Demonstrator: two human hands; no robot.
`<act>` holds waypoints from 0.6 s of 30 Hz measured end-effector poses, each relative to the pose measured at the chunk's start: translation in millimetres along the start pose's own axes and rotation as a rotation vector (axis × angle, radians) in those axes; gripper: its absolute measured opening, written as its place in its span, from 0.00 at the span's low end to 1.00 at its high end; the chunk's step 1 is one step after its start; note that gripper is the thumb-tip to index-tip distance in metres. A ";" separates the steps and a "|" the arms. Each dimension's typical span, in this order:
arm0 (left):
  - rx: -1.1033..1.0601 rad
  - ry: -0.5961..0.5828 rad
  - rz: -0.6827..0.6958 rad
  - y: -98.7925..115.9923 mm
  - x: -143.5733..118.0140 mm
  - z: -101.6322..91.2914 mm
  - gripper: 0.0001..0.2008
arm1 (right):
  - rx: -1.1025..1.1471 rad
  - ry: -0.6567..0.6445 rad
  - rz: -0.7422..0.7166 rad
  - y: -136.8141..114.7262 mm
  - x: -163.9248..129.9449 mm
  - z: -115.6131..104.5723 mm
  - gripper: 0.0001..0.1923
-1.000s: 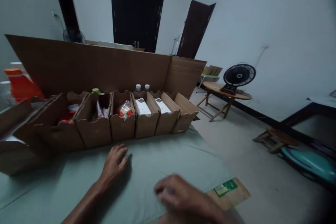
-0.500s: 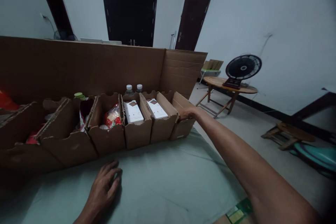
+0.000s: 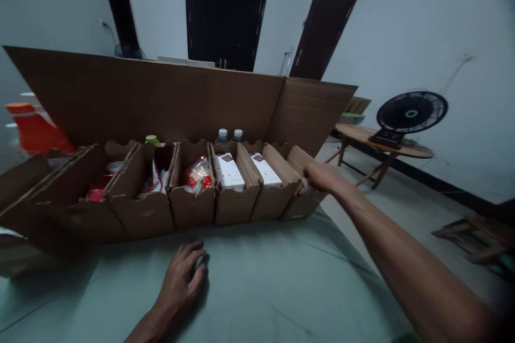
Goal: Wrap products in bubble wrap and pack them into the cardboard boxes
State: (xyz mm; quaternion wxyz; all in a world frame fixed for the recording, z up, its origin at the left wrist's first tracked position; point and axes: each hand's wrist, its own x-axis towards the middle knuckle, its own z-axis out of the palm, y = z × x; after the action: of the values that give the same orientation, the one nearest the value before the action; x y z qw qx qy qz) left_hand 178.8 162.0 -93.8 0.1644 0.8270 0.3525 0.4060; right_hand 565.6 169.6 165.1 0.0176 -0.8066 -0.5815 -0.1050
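At two o'clock, the right hand point(image 3: 322, 177) reaches into the end cardboard bin point(image 3: 300, 206), fingers hidden, grip unclear; the left hand point(image 3: 183, 278) lies splayed on the green cloth point(image 3: 281, 278). Nothing lifted yet.

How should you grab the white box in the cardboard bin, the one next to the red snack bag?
Probably by its long side edges, coming from above. The white box lies tilted face-up in an open-topped cardboard bin, whose walls close off the sides and front. The upper end near the bottles sits highest, so pinching there looks easiest.
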 end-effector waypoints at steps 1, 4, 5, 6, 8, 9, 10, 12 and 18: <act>-0.002 0.028 0.007 2.8 0.3 -2.0 0.14 | -0.046 0.009 0.041 3.2 -11.9 -16.4 0.05; -0.021 0.132 0.045 24.5 3.2 -16.2 0.26 | -0.101 0.196 0.074 0.1 -66.1 -52.8 0.15; -0.043 0.160 0.069 36.3 4.7 -23.5 0.30 | -0.031 0.266 0.010 -9.4 -88.6 -55.9 0.15; -0.073 0.182 0.097 49.6 6.2 -31.4 0.34 | 0.116 0.237 -0.125 -23.6 -111.3 -53.5 0.14; -0.122 0.166 0.172 75.9 7.9 -46.5 0.42 | 0.380 0.074 -0.394 -61.8 -151.2 -35.3 0.14; -0.124 0.122 0.214 86.2 7.4 -52.2 0.43 | 0.456 -0.034 -0.501 -81.9 -165.1 -23.0 0.14; -0.109 0.059 0.250 93.0 5.6 -55.9 0.39 | 0.525 -0.132 -0.580 -99.6 -173.2 -11.4 0.14; -0.025 -0.091 0.267 93.3 -1.5 -57.4 0.26 | 0.639 -0.225 -0.637 -120.3 -170.0 2.8 0.14; 0.161 -0.204 0.049 41.2 -30.0 -43.7 0.20 | 0.307 -0.076 -0.269 -82.0 -52.8 -20.7 0.15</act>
State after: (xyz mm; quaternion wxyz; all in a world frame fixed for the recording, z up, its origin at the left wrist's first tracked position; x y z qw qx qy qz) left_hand 150.2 111.1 -60.6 0.1224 0.8828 0.3453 0.2939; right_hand 469.4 143.6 167.6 0.1041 -0.7129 -0.6934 0.0141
